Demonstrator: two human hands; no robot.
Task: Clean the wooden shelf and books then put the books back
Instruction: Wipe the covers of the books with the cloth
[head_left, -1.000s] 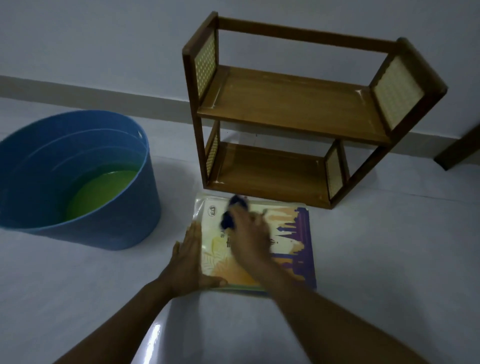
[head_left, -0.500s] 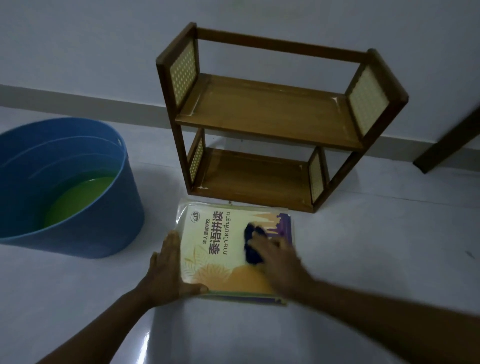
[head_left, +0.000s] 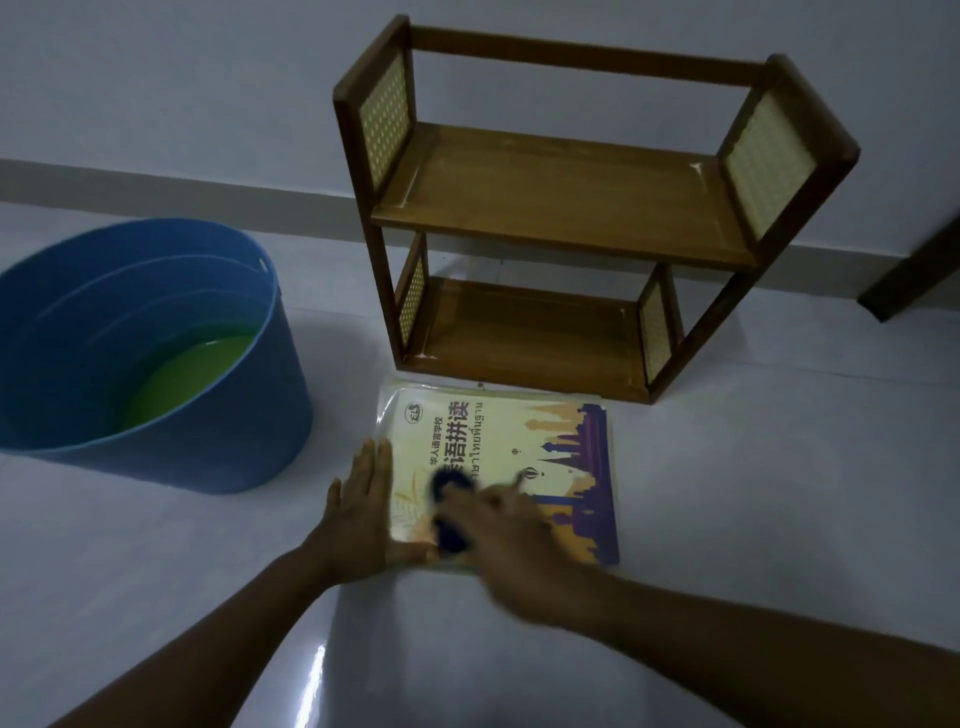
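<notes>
Two hands are working on the top book (head_left: 498, 467), which is lying flat on the pale floor (head_left: 753, 493) just in front of the wooden shelf (head_left: 566, 208). The left hand (head_left: 363, 514) is pressing flat, fingers spread, on the book's left edge, partly on the floor, much as it was half a second ago. The right hand (head_left: 498, 540) is blurring with motion and is curling around a dark blue cloth (head_left: 452, 514), holding it against the cover; since the earlier frame the cloth has been shifting from the middle-right of the cover toward the lower left, now lying just beside the left hand. More of the purple skyline print is showing on the right than before. Edges of further books are peeking out beneath the top one. The shelf is standing upright against the wall, both boards bare. A blue bucket (head_left: 208, 447) with greenish liquid (head_left: 192, 374) is sitting on the floor to the left, apart from the book.
</notes>
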